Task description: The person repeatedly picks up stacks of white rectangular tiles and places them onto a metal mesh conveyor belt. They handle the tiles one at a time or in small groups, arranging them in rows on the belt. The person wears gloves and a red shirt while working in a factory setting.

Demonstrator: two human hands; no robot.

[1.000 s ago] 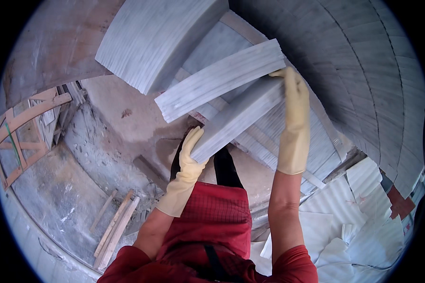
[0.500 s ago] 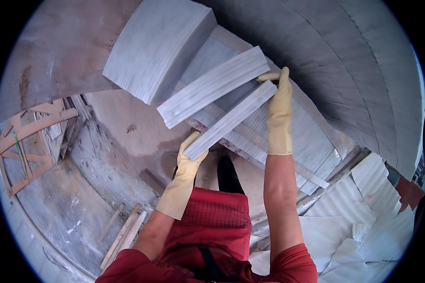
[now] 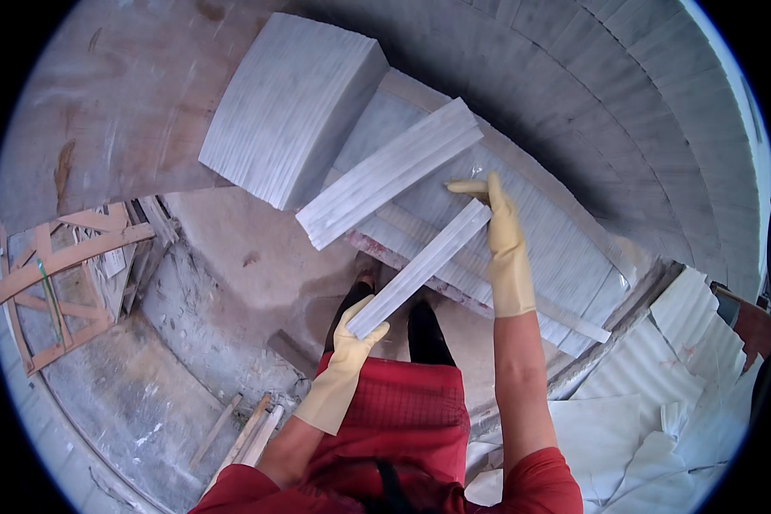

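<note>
Holding one narrow grey-white pack (image 3: 420, 267) between both hands, cream gloves (image 3: 512, 295) on. Pack runs diagonally, lower-left to upper-right, ridged along its length. Left hand (image 3: 355, 338) grips the lower end, thumb on the near side, fingers along the far side. Right hand (image 3: 499, 236) takes the upper end against the palm; its thumb and fingers are spread wide, not wrapped round. Lower end sits just beyond the red apron (image 3: 398, 407), upper end over the slatted bed (image 3: 552, 227). Can't tell if the pack touches the bed there.

Second pack (image 3: 390, 176) lies on the bed, roughly parallel, just beyond the held one and apart from it. Big block (image 3: 295, 111) of the same grey-white stuff, slightly curved, sits at the bed's far left end, near the second pack. Pale batten (image 3: 584, 324) crosses the bed lengthwise. Curved grey wall (image 3: 642, 128) rises along the bed's far right side.

Left: wooden frame (image 3: 68, 257) with a green strap (image 3: 51, 301); loose timbers (image 3: 253, 433) lower down. Lower right: broken pale sheets (image 3: 595, 433), overlapping.
</note>
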